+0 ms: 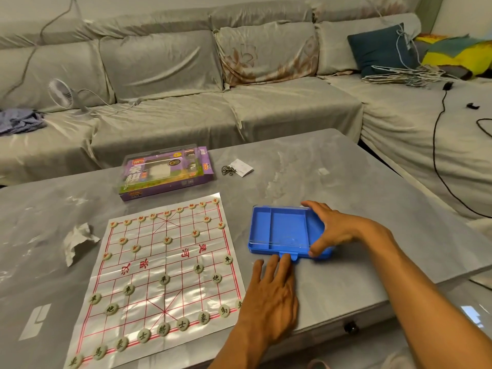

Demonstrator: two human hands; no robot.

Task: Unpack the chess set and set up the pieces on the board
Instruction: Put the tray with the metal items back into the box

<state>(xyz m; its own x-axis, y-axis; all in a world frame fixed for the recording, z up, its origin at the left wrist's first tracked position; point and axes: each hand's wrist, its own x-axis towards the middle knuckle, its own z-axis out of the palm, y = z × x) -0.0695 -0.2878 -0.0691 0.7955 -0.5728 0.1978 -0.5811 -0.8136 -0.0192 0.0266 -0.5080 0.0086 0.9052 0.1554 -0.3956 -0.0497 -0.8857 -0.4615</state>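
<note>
Now we have the board (165,275), a thin printed sheet, lying flat on the table (332,177) so the pieces (162,328) stay on their crossings. Red-marked pieces fill the far rows and dark-marked pieces the near rows; we judge the setup nearly complete. One piece at the near right corner is partly hidden by our left forearm.

To the right of the board sits the blue case (286,230), which appears empty through its clear lid. Our right hand (335,230) spans the case's right end, fingers spread wide, thumb on the near edge, steadying it. Our left hand (271,288) rests flat on the table, fingers extended and close together, fingertips (285,259) at the front latch tab. It holds nothing. We judge this grip is for pressing the latch closed or releasing it; we cannot tell which.

Behind the board lies the purple box (166,173), set aside clear of play. A crumpled paper (77,241) lies left of the board.
</note>
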